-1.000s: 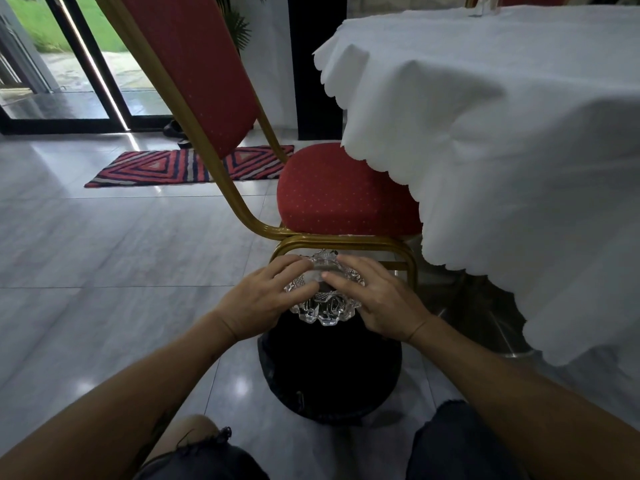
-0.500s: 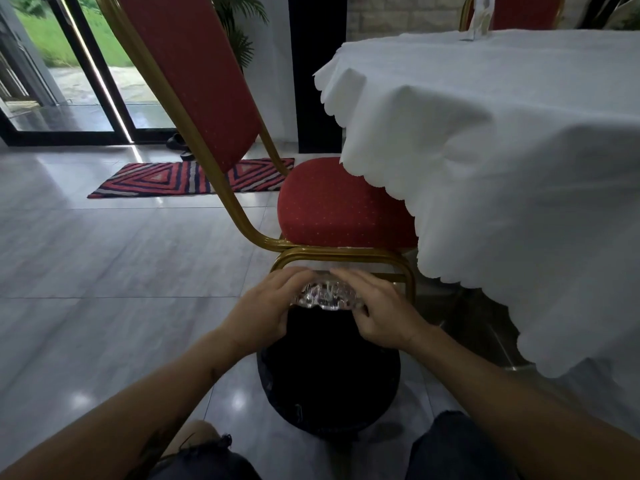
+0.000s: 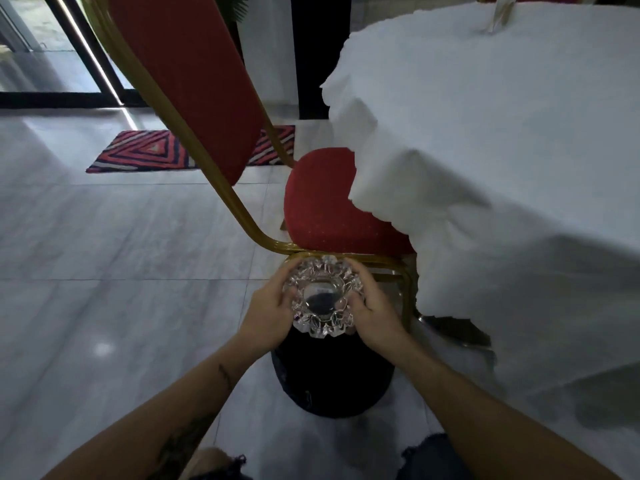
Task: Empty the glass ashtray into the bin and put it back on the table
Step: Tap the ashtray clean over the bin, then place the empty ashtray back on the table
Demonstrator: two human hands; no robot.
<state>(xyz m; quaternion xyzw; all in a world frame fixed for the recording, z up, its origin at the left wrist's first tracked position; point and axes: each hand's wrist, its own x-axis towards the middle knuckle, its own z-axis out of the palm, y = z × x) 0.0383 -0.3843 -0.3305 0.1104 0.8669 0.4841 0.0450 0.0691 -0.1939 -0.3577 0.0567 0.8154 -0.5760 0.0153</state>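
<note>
The cut-glass ashtray point(image 3: 322, 296) is held upright between both hands, its hollow facing me with a dark smudge in the bottom. My left hand point(image 3: 268, 311) grips its left rim and my right hand point(image 3: 372, 315) grips its right rim. Directly below stands the round black bin point(image 3: 332, 375) on the floor, its top partly hidden by the ashtray and hands. The table point(image 3: 502, 133), draped in a white scalloped cloth, fills the right side, higher than the ashtray.
A red chair with a gold frame point(image 3: 322, 209) stands right behind the bin, its seat tucked under the cloth. A striped mat point(image 3: 145, 152) lies on the grey tiled floor near glass doors. A glass item point(image 3: 500, 12) stands on the far tabletop.
The ashtray has turned from upside down over the bin to upright, hollow facing me, and has risen slightly. Both hands kept hold of its rim.
</note>
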